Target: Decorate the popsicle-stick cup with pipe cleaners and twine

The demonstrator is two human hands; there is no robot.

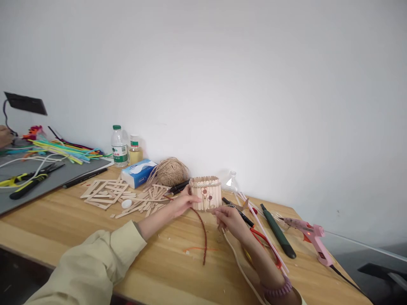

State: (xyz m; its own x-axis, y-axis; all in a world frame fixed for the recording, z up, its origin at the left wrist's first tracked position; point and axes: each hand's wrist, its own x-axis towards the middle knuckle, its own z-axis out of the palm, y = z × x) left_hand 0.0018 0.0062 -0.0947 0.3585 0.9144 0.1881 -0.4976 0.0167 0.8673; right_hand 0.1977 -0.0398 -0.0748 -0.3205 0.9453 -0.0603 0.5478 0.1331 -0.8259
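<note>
A small round holder made of upright popsicle sticks (206,192) stands on the wooden table (95,228), with small brown shapes stuck on its front. My left hand (184,202) wraps its fingers round the holder's left side. My right hand (229,218) has its fingers closed under the holder's lower right edge, and what it pinches, if anything, is hidden. A dark red pipe cleaner (202,235) curves from the holder's base toward me across the table.
Loose popsicle sticks and stick frames (124,197), a twine ball (170,171), a tissue pack (138,173) and two bottles (120,146) lie left. A pink glue gun (310,237), green knife (278,231), markers and white straws lie right. Pliers and coloured pipe cleaners sit on a grey mat (28,182).
</note>
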